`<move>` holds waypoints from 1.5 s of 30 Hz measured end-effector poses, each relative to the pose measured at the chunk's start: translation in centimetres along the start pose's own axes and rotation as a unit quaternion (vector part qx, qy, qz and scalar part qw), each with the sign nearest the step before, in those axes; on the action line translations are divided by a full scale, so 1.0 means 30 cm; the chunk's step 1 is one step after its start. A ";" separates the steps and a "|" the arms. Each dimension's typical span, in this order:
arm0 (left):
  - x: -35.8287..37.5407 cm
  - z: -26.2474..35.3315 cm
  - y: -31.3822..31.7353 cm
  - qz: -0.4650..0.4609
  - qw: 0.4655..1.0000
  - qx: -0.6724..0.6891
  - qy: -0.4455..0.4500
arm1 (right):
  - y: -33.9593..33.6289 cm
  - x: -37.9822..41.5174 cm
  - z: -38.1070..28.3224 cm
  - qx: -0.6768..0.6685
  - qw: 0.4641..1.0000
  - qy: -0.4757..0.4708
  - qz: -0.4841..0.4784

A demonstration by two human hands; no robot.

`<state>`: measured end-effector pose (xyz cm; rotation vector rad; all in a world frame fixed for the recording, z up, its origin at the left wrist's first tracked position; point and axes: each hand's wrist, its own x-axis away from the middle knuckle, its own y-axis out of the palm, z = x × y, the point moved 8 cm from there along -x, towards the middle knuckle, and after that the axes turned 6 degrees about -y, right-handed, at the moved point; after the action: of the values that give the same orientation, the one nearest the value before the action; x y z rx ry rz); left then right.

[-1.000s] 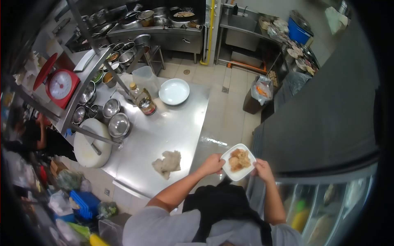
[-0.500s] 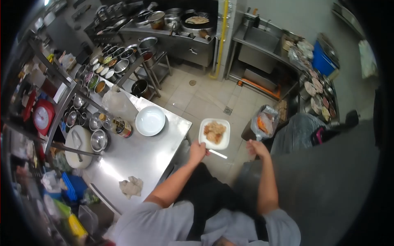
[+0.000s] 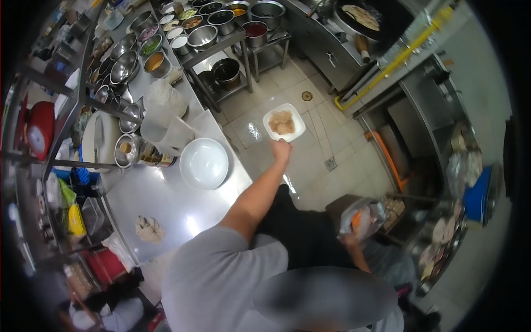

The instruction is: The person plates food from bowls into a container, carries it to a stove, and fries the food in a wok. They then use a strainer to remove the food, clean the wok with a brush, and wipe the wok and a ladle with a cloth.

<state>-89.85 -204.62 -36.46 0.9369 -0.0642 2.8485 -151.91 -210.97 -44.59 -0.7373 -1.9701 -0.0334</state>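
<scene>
Out in front over the floor, my left hand grips the near edge of a white square dish. Pale brownish pieces of food lie in the dish. My right hand is low at the right, at the near side of a bin lined with a clear plastic bag. Something orange shows inside that bag. The right hand's fingers are blurred and partly hidden against the bag.
A steel table at my left bears a white bowl, a crumpled cloth and a clear jug. Several metal bowls, one being a large bowl, stand beyond. Another person is at lower left.
My view has turned and the surroundings have shifted. My left arm has stretched farther forward with the dish. My right hand has come down and back to the bin.
</scene>
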 end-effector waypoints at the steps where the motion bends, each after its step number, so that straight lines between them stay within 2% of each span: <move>1: -0.084 0.012 0.005 0.034 0.999 0.028 -0.006 | 0.001 0.034 -0.090 0.072 0.994 -0.069 -0.035; 4: -0.405 -0.036 -0.009 0.095 0.992 0.079 -0.024 | -0.075 -0.050 -0.138 0.088 0.994 -0.020 -0.053; 6: -0.515 0.016 -0.038 0.160 0.978 0.125 -0.037 | -0.143 -0.169 -0.211 0.088 0.994 0.010 -0.064; 9: -0.698 0.080 -0.100 0.206 0.966 0.151 -0.046 | -0.248 -0.394 -0.355 0.091 0.991 0.051 -0.089; 14: -0.987 0.105 -0.237 0.296 0.924 0.237 -0.041 | -0.484 -0.889 -0.804 0.105 0.978 0.140 -0.109; 15: -1.034 0.104 -0.264 0.336 0.902 0.265 -0.057 | -0.513 -0.990 -0.940 0.124 0.980 0.107 -0.116; 17: -1.169 0.124 -0.314 0.316 0.886 0.337 -0.047 | -0.546 -1.170 -1.292 0.151 0.982 0.016 -0.113; 19: -1.269 0.156 -0.376 0.343 0.857 0.380 -0.061 | -0.550 -1.295 -1.611 0.133 0.981 -0.072 -0.118; 20: -1.340 0.146 -0.425 0.360 0.831 0.420 -0.047 | -0.552 -1.328 -1.729 0.107 0.980 -0.100 -0.132; 23: -1.472 0.173 -0.558 0.410 0.794 0.443 -0.074 | -0.464 -1.328 -2.095 0.154 0.971 -0.134 -0.126; 25: -1.654 0.051 -0.725 0.414 0.770 0.486 -0.013 | -0.425 -1.369 -2.201 0.168 0.971 -0.125 -0.117; 26: -1.676 0.038 -0.776 0.446 0.746 0.495 0.023 | -0.412 -1.401 -2.198 0.196 0.962 -0.123 -0.147; 27: -1.851 -0.097 -0.925 0.382 0.805 0.448 0.071 | -0.392 -1.423 -2.221 0.220 0.953 -0.122 -0.170; 28: -1.875 -0.105 -0.922 0.329 0.751 0.571 0.032 | -0.365 -1.426 -2.279 0.201 0.960 -0.136 -0.138; 29: -1.857 -0.024 -0.961 0.390 0.910 0.136 -0.047 | -0.319 -1.419 -2.305 0.261 0.949 -0.109 -0.138; 30: -1.826 0.055 -0.991 0.449 0.820 -0.320 -0.153 | -0.308 -1.404 -2.318 0.320 0.935 -0.071 -0.138; 31: -1.809 0.057 -0.975 0.444 0.800 -0.359 -0.185 | -0.312 -1.405 -2.362 0.304 0.944 -0.073 -0.107; 32: -1.802 0.097 -0.963 0.414 0.783 -0.416 -0.209 | -0.271 -1.428 -2.385 0.318 0.937 -0.062 -0.133; 33: -1.815 0.112 -0.966 0.409 0.797 -0.403 -0.186 | -0.229 -1.447 -2.379 0.330 0.929 -0.049 -0.162; 35: -1.821 0.100 -0.987 0.402 0.871 -0.270 -0.086 | -0.177 -1.506 -2.441 0.298 0.941 -0.047 -0.149; 36: -1.824 0.112 -0.981 0.396 0.891 -0.217 -0.053 | -0.153 -1.526 -2.486 0.287 0.944 -0.044 -0.155; 38: -1.771 0.256 -0.962 0.491 0.828 -0.268 -0.027 | -0.100 -1.559 -2.613 0.261 0.952 -0.070 -0.143; 39: -1.778 0.182 -0.982 0.476 0.823 -0.279 -0.130 | -0.058 -1.561 -2.702 0.262 0.953 -0.075 -0.135; 40: -1.718 0.229 -0.924 0.447 0.812 -0.295 -0.232 | -0.013 -1.564 -2.794 0.265 0.952 -0.081 -0.129; 42: -1.730 0.209 -0.884 0.459 0.801 -0.308 -0.230 | 0.099 -1.613 -3.018 0.218 0.953 -0.147 -0.151; 43: -1.716 0.206 -0.799 0.499 0.853 0.011 -0.151 | 0.170 -1.612 -3.198 0.147 0.954 -0.197 -0.170; 44: -1.683 0.179 -0.685 0.479 0.813 0.327 -0.054 | 0.227 -1.588 -3.433 0.210 0.934 -0.238 -0.161; 45: -1.684 0.199 -0.551 0.413 0.855 0.302 -0.079 | 0.288 -1.633 -3.589 0.020 0.954 -0.255 -0.157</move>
<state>-43.70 -194.90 -61.70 1.5755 0.5956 3.6532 -45.75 -262.42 -32.26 -0.4206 -2.5612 0.0061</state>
